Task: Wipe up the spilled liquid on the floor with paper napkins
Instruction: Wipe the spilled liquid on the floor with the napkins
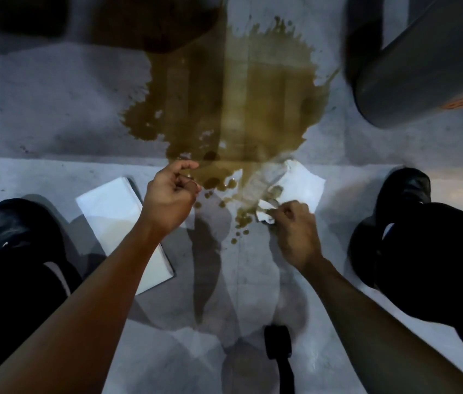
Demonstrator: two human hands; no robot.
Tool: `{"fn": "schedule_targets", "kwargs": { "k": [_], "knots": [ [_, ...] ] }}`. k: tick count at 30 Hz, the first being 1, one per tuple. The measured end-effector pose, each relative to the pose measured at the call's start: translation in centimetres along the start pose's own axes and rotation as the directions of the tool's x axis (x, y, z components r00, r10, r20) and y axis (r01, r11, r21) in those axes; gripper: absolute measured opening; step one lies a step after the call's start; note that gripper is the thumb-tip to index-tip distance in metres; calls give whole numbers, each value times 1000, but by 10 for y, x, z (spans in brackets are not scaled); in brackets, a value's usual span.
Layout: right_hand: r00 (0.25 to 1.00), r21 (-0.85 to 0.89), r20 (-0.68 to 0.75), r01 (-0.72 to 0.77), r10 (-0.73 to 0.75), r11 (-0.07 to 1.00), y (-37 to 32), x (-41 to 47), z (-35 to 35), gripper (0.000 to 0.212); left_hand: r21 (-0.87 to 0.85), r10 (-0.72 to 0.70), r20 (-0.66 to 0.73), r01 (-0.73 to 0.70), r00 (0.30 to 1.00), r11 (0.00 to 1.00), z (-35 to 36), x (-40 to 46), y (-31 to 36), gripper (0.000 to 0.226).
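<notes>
One big brown spill [230,109] mid-frame, one napkin stack [122,223] lower left

Right hand [290,228] pinches one napkin [301,183]; left hand [172,194] is clenched, holding nothing. The grey bin's [429,66] red label is unreadable.

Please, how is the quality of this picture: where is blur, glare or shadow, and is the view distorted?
Head view: the light is dim, and dark shadow covers the far top edge of the brown spill. The napkin pinched by the right hand is smeared by motion blur. The left hand is fairly sharp. Pale reflections streak the floor, and the wide lens bends the edges.
</notes>
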State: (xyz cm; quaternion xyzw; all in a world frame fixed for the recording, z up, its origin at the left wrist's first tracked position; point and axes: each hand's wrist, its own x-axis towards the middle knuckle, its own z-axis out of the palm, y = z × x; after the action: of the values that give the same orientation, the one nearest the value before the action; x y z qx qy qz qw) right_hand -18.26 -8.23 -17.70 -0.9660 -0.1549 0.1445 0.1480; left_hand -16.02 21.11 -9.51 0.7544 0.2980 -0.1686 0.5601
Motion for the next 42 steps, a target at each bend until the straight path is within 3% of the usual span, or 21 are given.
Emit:
{"fn": "schedule_targets", "kwargs": {
  "k": [3,5,7,14,18,19,21,23,25,27,32,35,38,40,42],
  "knots": [
    [973,142,-33,-222,229,964,-8,-29,7,31,-1,-17,2,17,1000,1000,0,-1,-1,32],
    [907,282,-43,-391,419,876,-40,-31,12,30,-5,-30,2,30,1000,1000,2,-4,-1,32],
    [856,374,-34,-468,516,801,-78,-25,19,27,-9,-34,9,34,999,999,2,-5,0,32],
    [848,527,-11,-445,530,724,-148,33,24,13,-44,-45,-12,44,999,998,-14,-3,1,34],
    [790,698,180,-523,586,489,-146,64,7,22,-62,-66,-34,64,997,996,-17,-2,3,33],
    [815,683,157,-498,559,535,-140,64,1,25,-68,-64,-37,61,997,996,-17,-3,4,32],
    [895,558,68,-400,440,727,-127,56,-17,31,-80,-61,-51,57,997,995,-17,-3,2,33],
    [908,346,115,-416,402,841,-114,40,-31,52,-78,-60,-63,55,996,995,-18,-4,0,32],
    [822,172,232,-561,520,810,-110,26,-39,80,-63,-52,-72,47,996,997,-19,-4,-2,30],
    [767,148,273,-630,580,763,-118,23,-29,91,-40,-37,-71,34,997,999,-17,-5,-4,29],
    [811,181,182,-583,556,792,-170,69,2,76,8,-24,-70,25,997,1000,-19,-4,-14,30],
    [885,163,150,-461,440,872,-193,95,4,60,9,-27,-99,29,995,1000,-26,-2,-21,29],
    [975,118,139,-192,175,974,-200,105,3,67,-24,-45,-130,42,991,999,-34,0,-24,31],
    [986,57,164,-27,18,998,-197,108,1,67,-54,-61,-150,53,987,997,-38,1,-26,33],
    [986,-28,165,41,-36,999,-186,116,-5,63,-100,-89,-174,72,981,992,-41,4,-27,34]
  ]
}}
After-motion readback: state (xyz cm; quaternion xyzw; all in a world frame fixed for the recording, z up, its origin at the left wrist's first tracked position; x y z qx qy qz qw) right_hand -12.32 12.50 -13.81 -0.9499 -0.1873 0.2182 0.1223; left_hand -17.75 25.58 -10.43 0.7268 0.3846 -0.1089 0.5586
